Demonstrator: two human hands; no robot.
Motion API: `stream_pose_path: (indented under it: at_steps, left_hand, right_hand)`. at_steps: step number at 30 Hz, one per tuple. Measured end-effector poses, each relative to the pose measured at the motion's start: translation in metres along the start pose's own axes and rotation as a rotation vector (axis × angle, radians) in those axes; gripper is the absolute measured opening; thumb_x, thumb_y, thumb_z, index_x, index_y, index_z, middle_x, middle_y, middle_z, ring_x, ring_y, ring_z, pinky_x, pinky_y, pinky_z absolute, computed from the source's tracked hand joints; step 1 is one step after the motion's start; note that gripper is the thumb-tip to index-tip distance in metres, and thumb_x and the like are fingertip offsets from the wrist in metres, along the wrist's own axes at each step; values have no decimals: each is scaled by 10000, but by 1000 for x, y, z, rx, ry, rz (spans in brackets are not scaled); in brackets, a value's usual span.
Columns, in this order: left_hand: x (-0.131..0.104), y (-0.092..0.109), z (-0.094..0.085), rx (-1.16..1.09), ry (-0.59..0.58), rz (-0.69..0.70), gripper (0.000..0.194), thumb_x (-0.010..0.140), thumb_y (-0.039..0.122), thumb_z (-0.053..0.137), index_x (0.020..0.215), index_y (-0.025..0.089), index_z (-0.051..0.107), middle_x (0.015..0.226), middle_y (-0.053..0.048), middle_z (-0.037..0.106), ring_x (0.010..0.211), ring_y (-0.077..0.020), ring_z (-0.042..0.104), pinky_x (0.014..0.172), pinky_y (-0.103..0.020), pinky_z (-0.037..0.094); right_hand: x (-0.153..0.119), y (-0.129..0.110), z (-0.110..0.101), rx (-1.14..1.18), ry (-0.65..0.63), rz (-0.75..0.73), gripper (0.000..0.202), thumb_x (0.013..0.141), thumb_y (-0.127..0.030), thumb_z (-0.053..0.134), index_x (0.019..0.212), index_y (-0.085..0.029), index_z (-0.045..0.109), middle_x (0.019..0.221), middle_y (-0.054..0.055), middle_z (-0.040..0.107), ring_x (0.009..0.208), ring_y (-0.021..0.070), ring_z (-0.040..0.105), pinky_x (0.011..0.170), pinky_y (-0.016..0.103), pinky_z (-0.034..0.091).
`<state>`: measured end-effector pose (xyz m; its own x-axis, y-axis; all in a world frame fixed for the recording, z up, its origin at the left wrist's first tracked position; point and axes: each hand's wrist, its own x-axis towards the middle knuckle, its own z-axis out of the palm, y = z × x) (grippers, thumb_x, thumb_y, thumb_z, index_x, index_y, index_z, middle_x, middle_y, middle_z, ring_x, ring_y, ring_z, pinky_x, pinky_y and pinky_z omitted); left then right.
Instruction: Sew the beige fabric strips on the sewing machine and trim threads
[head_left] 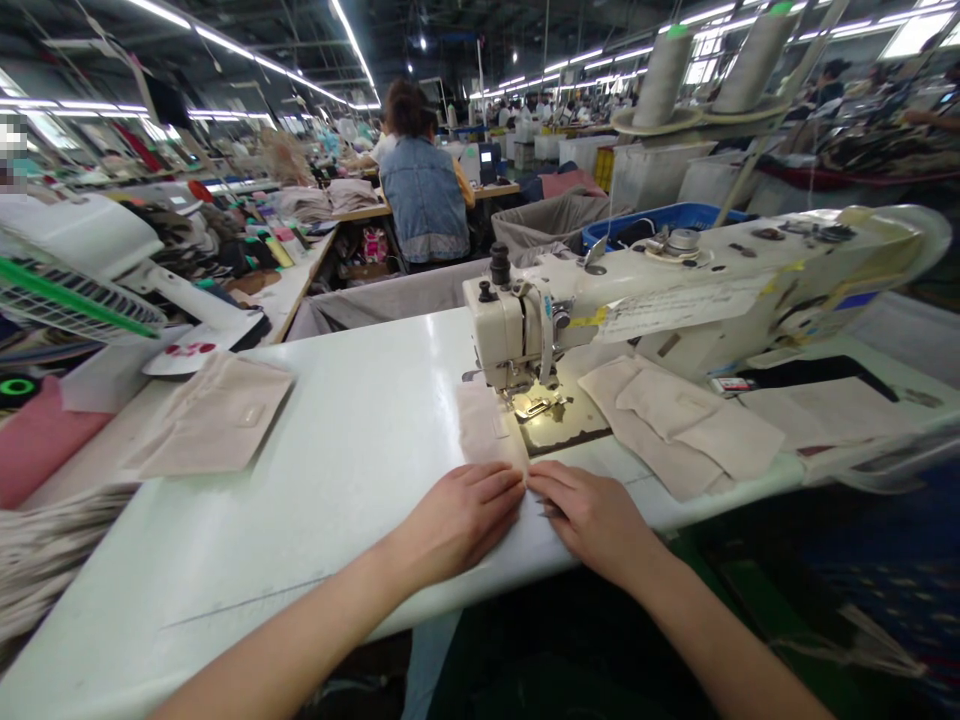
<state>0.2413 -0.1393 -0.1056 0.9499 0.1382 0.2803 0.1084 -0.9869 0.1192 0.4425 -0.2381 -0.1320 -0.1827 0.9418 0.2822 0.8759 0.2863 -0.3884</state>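
A beige fabric piece (484, 425) lies on the white table, its right edge by the needle area of the sewing machine (517, 340). My left hand (472, 510) pinches the near end of this piece, fingers pressed together. Touching the same corner from the right is my right hand (589, 510), its fingers closed; a small dark metal tool (550, 509) shows beneath them. The two hands' fingertips meet just in front of the metal needle plate (570, 425).
Beige pieces (675, 415) lie right of the needle plate, and a beige stack (217, 415) sits on the table's left part. A white fan (202, 325) stands at the far left. Beyond the table, a person in a denim vest (426, 205) sits facing away.
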Motion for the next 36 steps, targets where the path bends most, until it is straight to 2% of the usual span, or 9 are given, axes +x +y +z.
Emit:
stream_pose_path:
  at_steps: [6,11,15,18,21,25,29,36]
  left_hand:
    - [7,-11,-3,1,2,0,285,1015,235,455,1213,114,621,1179,-135,692,1132,-250,644,942,-407,585]
    - [11,-21,-3,0,-6,-18,296,1015,225,442,1229,132,623,1203,-137,687,1116,-243,655,929,-405,588]
    - [13,-30,-3,-7,0,-16,298,1013,222,448,1239,131,622,1235,-132,678,1138,-240,647,958,-409,575]
    - [14,-37,-3,-6,3,-23,302,1010,225,453,1242,133,623,1237,-130,678,1135,-239,650,960,-411,572]
    - [15,-44,-3,0,10,-29,313,1003,232,461,1254,138,622,1235,-128,679,1133,-246,649,960,-424,570]
    - [19,-52,-2,9,5,-27,308,1001,221,450,1231,138,637,1219,-125,684,1120,-239,652,971,-416,565]
    - [23,-60,-3,24,19,-25,304,1009,227,440,1198,120,652,1197,-128,691,1092,-239,660,953,-405,572]
    - [29,-73,-6,24,9,-40,301,1005,221,436,1185,116,653,1198,-130,687,1098,-244,653,958,-410,563]
  right_hand:
    - [13,6,1,-7,10,-4,385,818,-43,556,1136,-216,688,1275,65,689,1101,222,676,938,343,552]
    - [16,6,-6,-35,11,16,397,832,-37,541,1161,-212,678,1301,60,677,1069,210,688,900,326,563]
    - [7,13,-21,-108,196,91,345,884,-68,494,1137,-210,681,1243,72,700,1004,215,704,802,319,575]
    - [-3,24,-39,-169,379,188,301,917,-115,472,1108,-209,685,1180,67,720,1001,225,699,813,339,562]
    - [-12,38,-59,-255,467,320,250,941,-187,482,1085,-217,685,1144,54,729,989,235,696,829,355,546]
    - [-23,57,-76,-359,468,463,231,955,-317,491,1031,-215,684,1141,70,720,975,256,691,811,371,535]
    - [-32,74,-78,-427,412,551,270,929,-398,514,1016,-204,681,1148,85,705,874,252,695,697,370,531]
    - [-35,84,-74,-429,350,531,340,898,-477,556,1051,-197,673,1162,78,691,853,249,689,667,370,522]
